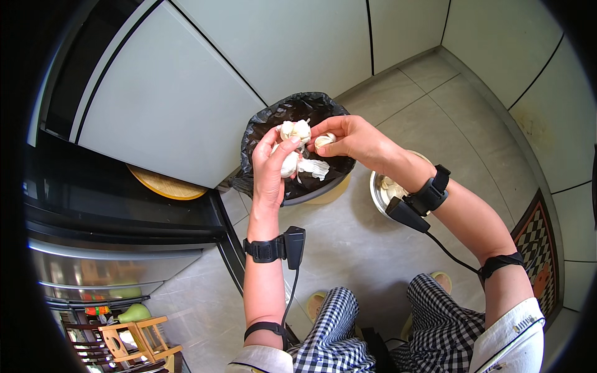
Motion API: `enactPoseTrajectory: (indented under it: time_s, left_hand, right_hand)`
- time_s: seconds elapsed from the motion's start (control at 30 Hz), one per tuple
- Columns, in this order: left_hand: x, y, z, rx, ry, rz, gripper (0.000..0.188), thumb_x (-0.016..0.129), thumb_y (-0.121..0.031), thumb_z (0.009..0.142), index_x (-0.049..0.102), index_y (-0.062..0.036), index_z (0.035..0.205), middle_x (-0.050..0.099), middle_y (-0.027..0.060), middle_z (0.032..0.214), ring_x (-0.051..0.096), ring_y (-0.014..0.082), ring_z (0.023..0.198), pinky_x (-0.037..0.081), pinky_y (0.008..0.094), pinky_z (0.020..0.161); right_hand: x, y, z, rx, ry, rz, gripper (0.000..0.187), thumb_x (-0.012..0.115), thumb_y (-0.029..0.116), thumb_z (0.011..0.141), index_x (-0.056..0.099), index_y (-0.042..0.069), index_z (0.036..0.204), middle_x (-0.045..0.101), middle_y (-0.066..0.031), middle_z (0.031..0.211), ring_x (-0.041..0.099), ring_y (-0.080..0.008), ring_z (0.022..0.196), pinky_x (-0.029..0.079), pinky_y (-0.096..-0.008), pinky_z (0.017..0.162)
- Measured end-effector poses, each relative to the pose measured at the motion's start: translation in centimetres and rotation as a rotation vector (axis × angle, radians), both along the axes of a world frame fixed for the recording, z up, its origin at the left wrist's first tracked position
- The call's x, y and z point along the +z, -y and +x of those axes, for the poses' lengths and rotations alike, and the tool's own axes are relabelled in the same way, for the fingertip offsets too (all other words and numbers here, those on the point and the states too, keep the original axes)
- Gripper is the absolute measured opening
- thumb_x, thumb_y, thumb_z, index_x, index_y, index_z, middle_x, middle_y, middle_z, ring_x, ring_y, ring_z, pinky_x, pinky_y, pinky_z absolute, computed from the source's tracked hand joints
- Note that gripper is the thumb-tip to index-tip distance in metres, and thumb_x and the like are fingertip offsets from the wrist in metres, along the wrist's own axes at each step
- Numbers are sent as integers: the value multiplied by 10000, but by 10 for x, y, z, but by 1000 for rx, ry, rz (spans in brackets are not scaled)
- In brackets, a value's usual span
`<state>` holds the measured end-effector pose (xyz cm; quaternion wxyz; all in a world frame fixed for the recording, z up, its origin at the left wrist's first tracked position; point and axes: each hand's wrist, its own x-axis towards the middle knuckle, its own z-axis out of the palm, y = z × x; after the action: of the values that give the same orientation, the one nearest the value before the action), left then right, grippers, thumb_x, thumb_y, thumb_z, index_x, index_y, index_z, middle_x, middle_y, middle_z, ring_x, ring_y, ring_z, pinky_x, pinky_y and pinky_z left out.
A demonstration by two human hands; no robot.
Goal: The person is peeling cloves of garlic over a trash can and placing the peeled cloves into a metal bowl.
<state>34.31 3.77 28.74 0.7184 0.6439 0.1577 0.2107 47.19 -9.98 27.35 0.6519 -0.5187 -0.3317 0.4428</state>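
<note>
My left hand (268, 166) is closed round a partly broken-up garlic bulb (296, 131), its cloves showing above the thumb. Below the thumb, more white garlic (290, 164) and a loose strip of papery skin (313, 168) stick out. Between the thumb and fingers of my right hand (356, 138) is a garlic clove (324, 141), just beside the bulb. Both hands are over a bin lined with a black bag (256, 127). Under my right forearm stands a metal bowl (375, 191) of pale garlic cloves (390, 188), partly hidden by the arm.
Pale cabinet doors (298, 50) rise behind the bin. At the left are a dark appliance front and a round wooden board (163, 182). Grey floor tiles (336, 242) lie around my feet. A patterned mat (540, 248) is at the right, small wooden chairs (140, 342) at lower left.
</note>
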Motion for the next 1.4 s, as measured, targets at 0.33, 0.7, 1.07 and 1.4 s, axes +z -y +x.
enactPoseTrajectory:
  time_s: [0.33, 0.7, 1.07, 1.4]
  left_hand:
    - [-3, -4, -1, 4, -17, 53, 377, 636, -275, 820, 571, -22, 1093, 605, 33, 792, 562, 61, 614, 397, 184, 422]
    - [0, -4, -3, -71, 1, 14, 388, 715, -162, 790, 603, -26, 1136, 620, 15, 901, 576, 59, 724, 437, 185, 541]
    - [-3, 0, 2, -34, 87, 265, 399, 749, -7, 761, 616, -21, 1137, 644, 22, 986, 603, 86, 887, 492, 229, 789]
    - [-7, -1, 0, -78, 45, 319, 418, 756, -89, 789, 629, 15, 1173, 653, 18, 1002, 578, 58, 850, 478, 211, 759]
  right_hand:
    - [2, 6, 3, 26, 59, -40, 246, 651, 118, 876, 626, -4, 1089, 665, -52, 977, 535, -72, 756, 407, -229, 652]
    - [5, 8, 6, 50, -232, 82, 201, 534, 79, 923, 584, 7, 1104, 575, -6, 925, 496, -77, 784, 429, -222, 692]
    - [2, 8, 14, -54, -364, 69, 210, 624, 220, 904, 592, 22, 967, 513, 15, 795, 469, -72, 694, 370, -229, 566]
    - [14, 8, -3, -101, 412, -30, 307, 674, 297, 890, 588, 13, 970, 532, 2, 683, 469, -74, 620, 382, -244, 542]
